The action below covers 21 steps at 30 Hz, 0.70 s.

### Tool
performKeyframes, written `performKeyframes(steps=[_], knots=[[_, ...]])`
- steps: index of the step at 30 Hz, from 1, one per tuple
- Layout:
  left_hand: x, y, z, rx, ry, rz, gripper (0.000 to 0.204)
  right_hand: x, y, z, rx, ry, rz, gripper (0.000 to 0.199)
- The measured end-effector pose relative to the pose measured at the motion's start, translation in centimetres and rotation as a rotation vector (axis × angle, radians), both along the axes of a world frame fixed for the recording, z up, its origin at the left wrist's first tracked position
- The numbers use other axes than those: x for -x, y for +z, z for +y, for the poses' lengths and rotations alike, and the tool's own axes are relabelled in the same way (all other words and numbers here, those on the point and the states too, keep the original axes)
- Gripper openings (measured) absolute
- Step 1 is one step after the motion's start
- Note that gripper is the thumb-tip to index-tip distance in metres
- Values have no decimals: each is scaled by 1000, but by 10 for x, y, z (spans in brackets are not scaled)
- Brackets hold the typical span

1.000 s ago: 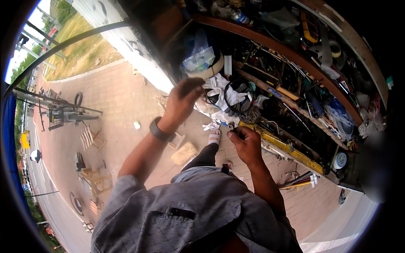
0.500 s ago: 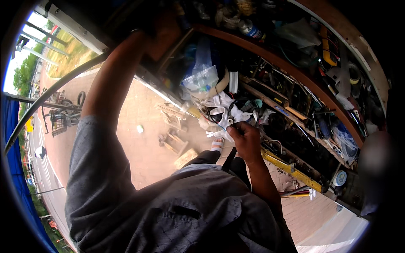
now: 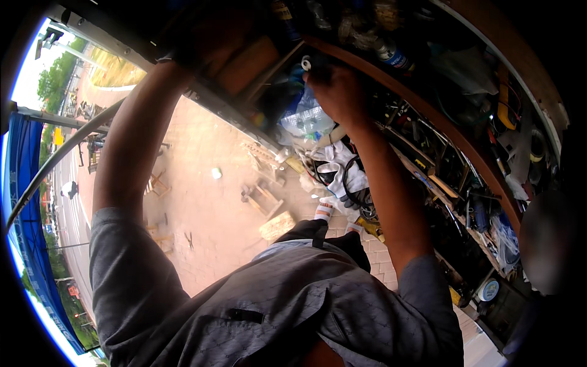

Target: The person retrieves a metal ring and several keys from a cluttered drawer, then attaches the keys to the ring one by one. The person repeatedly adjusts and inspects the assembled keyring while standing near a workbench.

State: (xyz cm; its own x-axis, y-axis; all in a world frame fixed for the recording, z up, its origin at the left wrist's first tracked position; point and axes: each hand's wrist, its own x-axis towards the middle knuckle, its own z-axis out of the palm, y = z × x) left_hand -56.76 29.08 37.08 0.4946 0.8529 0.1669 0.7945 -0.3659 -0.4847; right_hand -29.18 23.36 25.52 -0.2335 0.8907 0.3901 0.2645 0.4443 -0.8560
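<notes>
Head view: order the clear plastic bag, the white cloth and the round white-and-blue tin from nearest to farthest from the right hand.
From the right hand:
1. Clear plastic bag, just below-left of the hand.
2. White cloth, lower, beside the forearm.
3. Round white-and-blue tin, far down at the lower right of the shelves.

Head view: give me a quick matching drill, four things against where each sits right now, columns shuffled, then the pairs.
Things:
1. right hand
2. left hand
3. clear plastic bottle
4. wooden block

Places:
A. on the paved ground beside the person's feet
B. raised into the dark upper shelf, on a brown box
C. at the curved wooden shelf edge, by a small white ring
D. just below the right hand, among the clutter

Pairs: 1-C, 2-B, 3-D, 4-A
</notes>
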Motion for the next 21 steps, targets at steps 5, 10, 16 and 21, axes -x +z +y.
performKeyframes(steps=[5,10,16,21], knots=[[-51,40,-39,-2,173,-370,42,76,7,73,-55,-22,-103,26],[-32,39,-39,-360,-111,33,37,145,45,122,198,405,-296,51],[-48,36,-30,30,215,-31,38,83,45,64,416,266,199,26],[-2,-29,1,102,6,216,29,-5,-38,-10,843,243,361,17]])
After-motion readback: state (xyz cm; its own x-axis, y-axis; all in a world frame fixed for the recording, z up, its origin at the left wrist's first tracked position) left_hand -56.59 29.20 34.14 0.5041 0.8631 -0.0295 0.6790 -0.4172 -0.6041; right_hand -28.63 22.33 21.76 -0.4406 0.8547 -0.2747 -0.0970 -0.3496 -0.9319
